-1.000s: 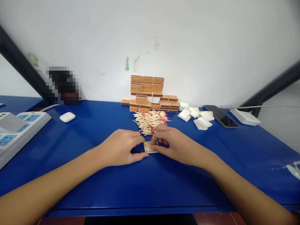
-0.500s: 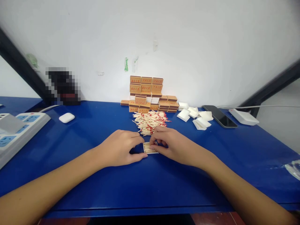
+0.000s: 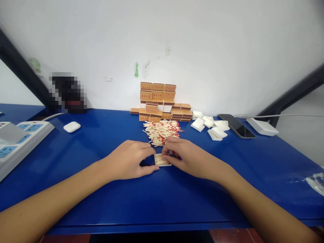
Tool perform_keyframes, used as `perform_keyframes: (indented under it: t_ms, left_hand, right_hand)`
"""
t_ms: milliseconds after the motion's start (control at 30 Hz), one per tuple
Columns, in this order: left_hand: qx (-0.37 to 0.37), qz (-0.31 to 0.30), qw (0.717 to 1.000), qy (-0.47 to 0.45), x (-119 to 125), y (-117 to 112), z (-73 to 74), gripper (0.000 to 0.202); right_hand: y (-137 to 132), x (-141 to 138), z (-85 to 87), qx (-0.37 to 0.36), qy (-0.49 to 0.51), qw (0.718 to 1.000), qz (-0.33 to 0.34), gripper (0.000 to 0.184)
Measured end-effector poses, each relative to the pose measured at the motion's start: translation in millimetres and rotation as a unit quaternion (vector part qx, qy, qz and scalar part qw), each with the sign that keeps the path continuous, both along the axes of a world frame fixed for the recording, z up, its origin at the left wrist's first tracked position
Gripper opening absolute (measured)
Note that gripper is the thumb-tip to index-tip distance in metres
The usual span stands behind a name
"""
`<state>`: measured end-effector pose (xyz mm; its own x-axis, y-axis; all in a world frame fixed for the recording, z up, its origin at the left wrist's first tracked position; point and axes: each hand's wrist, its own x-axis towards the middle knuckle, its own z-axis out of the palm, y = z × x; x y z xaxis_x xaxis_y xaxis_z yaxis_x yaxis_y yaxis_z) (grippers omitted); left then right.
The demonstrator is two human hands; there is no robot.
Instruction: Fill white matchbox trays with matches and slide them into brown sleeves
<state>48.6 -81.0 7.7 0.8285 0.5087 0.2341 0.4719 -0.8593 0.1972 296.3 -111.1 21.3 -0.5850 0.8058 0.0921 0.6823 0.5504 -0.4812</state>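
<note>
A small white matchbox tray (image 3: 164,165) lies on the blue table, with a layer of pale matchsticks (image 3: 160,160) in it. Thumb and forefinger of my left hand (image 3: 131,159) grip the tray's left end from its front and back edges. My right hand (image 3: 186,154) reaches over the tray's right half, its thumb and forefinger pinched on the matches; their red heads are mostly covered by the fingers. Just behind the hands is a loose heap of red-tipped matches (image 3: 163,131), partly hidden by the right hand.
Stacked orange matchboxes (image 3: 158,95) stand against the wall behind the heap. Several white tray pieces (image 3: 197,124) lie to their right, beside a dark phone (image 3: 238,126) and a white box-shaped device (image 3: 262,127). At left are a white earbud case (image 3: 72,127) and a power strip (image 3: 32,143).
Both hands stay at the tray. The right thumb and fingertips have shifted very slightly over the matches.
</note>
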Motion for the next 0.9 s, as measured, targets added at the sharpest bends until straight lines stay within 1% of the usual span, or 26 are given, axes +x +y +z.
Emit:
perform_keyframes:
  t_ms: [133,300,467,600,767,833,900]
  left_hand:
    - [-0.001,-0.002,1.000,-0.002,0,0,0.4,0.030]
    - [0.000,-0.001,1.000,0.004,1,0,0.3,0.031]
    - [0.009,-0.003,1.000,0.002,1,0,-1.0,0.030]
    - [0.017,-0.003,1.000,0.006,0,0,-1.0,0.032]
    - [0.014,-0.005,1.000,0.004,0,1,-0.4,0.030]
    - [0.010,-0.006,1.000,0.004,0,1,-0.2,0.030]
    - [0.007,-0.005,1.000,0.004,0,0,0.0,0.031]
  right_hand:
    - [1,3,2.6,0.013,-0.010,1.000,-0.002,0.010]
    - [1,10,7.7,0.009,-0.016,1.000,-0.007,0.009]
    - [-2,5,7.1,-0.006,-0.002,1.000,0.011,0.009]
    - [-4,-1,4.3,-0.021,0.012,1.000,0.008,0.008]
    - [-3,-3,1.3,0.017,-0.007,1.000,-0.014,0.013]
    - [-2,-2,1.8,0.029,-0.013,0.999,-0.023,0.012]
    - [-2,-1,2.9,0.024,-0.014,0.999,-0.016,0.010]
